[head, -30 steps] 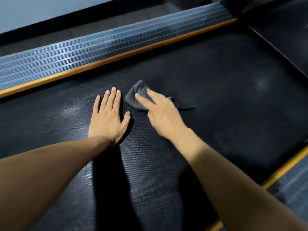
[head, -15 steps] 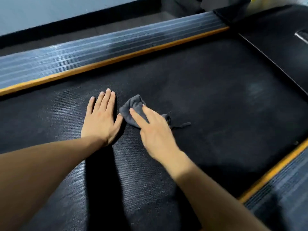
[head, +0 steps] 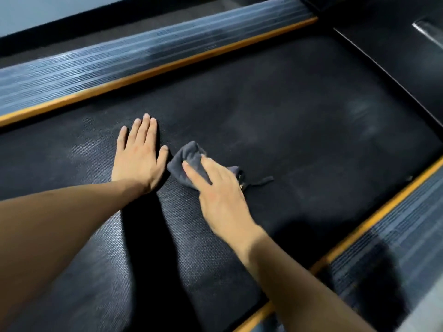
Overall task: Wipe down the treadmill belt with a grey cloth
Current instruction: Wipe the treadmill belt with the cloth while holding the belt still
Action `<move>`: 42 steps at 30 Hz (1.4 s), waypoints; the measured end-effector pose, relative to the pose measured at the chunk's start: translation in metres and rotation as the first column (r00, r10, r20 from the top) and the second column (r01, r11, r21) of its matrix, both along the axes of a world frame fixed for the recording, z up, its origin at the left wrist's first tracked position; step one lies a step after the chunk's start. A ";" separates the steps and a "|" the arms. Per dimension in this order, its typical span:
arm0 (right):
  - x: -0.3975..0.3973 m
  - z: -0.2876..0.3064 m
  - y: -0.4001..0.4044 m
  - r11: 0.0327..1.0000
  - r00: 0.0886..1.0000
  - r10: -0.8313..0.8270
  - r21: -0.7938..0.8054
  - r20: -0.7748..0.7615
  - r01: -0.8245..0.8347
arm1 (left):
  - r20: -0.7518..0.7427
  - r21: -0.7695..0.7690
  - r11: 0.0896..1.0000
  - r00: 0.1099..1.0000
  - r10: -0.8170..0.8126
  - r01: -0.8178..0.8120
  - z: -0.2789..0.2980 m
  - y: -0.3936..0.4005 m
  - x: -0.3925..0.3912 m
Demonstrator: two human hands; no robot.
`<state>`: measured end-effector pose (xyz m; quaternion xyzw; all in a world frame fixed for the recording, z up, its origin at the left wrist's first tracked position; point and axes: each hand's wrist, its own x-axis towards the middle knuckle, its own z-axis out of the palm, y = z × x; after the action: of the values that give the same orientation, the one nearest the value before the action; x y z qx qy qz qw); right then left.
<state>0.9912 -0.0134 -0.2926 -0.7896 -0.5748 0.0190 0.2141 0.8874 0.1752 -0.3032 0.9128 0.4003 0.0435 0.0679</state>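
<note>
The right hand is pressing the grey cloth flat against the treadmill belt, its fingers lying straight and slightly spread over the fabric rather than curling round it. The cloth is lying bunched on the belt, showing beyond the fingertips and again past the far side of the hand, where a thin loose strand is trailing away from it along the belt. The left hand is resting palm down on the belt just beside the cloth, fingers extended and close together, thumb angled toward the cloth; whether the thumb is touching the fabric cannot be told. It is holding nothing. Both forearms are reaching in from the near edge of the belt. An orange strip is bordering the belt on its far side, with a ribbed side rail lying beyond it. No brand, label or legible writing is showing on any surface.
</note>
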 end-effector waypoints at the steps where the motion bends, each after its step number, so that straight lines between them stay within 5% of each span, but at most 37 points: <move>1: 0.005 0.000 -0.004 0.998 0.998 0.054 -0.019 0.028 -0.054 | 0.001 0.001 1.000 1.000 0.002 -0.002 0.001 0.000 -0.001; 3: 0.043 0.001 -0.010 1.000 0.997 -0.027 0.013 0.075 0.026 | 0.010 -0.004 1.000 1.000 0.003 -0.003 0.002 -0.002 -0.001; 7: 0.136 0.008 -0.046 0.869 0.871 -0.487 -0.067 0.066 0.491 | 0.004 -0.019 1.000 1.000 0.013 -0.013 0.004 -0.003 0.000; 11: 0.103 0.007 -0.044 0.911 0.908 -0.409 -0.006 0.091 0.412 | -0.001 -0.035 0.999 1.000 0.011 -0.011 0.005 -0.003 0.000; 18: 0.001 0.006 -0.065 0.994 0.997 0.045 -0.106 0.055 -0.039 | 0.023 -0.001 1.000 1.000 0.005 -0.005 0.004 -0.003 0.001; 22: 0.076 0.006 -0.083 0.971 0.969 -0.224 -0.059 0.102 0.231 | 0.023 0.003 0.999 0.999 0.047 -0.047 0.009 -0.015 -0.001; 24: 0.115 0.011 -0.100 0.931 0.943 -0.315 -0.158 0.103 0.329 | 0.032 -0.047 0.997 0.997 0.069 -0.068 0.011 -0.043 -0.010; 29: 0.122 0.036 -0.093 0.908 0.953 -0.272 -0.292 0.135 0.301 | 0.060 -0.092 0.988 0.991 -0.122 0.128 0.019 -0.159 -0.056; 35: 0.145 0.042 -0.104 0.916 0.949 -0.196 -0.300 0.246 0.267 | -0.010 -0.055 0.994 0.995 -0.097 0.096 0.012 -0.200 -0.058; 39: 0.104 0.042 -0.092 0.882 0.933 -0.261 -0.332 0.249 0.335 | -0.008 -0.053 0.995 0.996 -0.085 0.084 0.011 -0.201 -0.056; 42: 0.025 0.039 -0.103 0.945 0.952 -0.148 -0.245 0.269 0.216 | 0.007 -0.047 0.995 0.996 -0.088 0.088 0.012 -0.200 -0.056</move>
<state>1.0165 -0.1165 -0.2536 -0.8575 -0.5131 -0.0208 0.0315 0.8315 -0.0251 -0.2911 0.9277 0.3603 0.0333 0.0922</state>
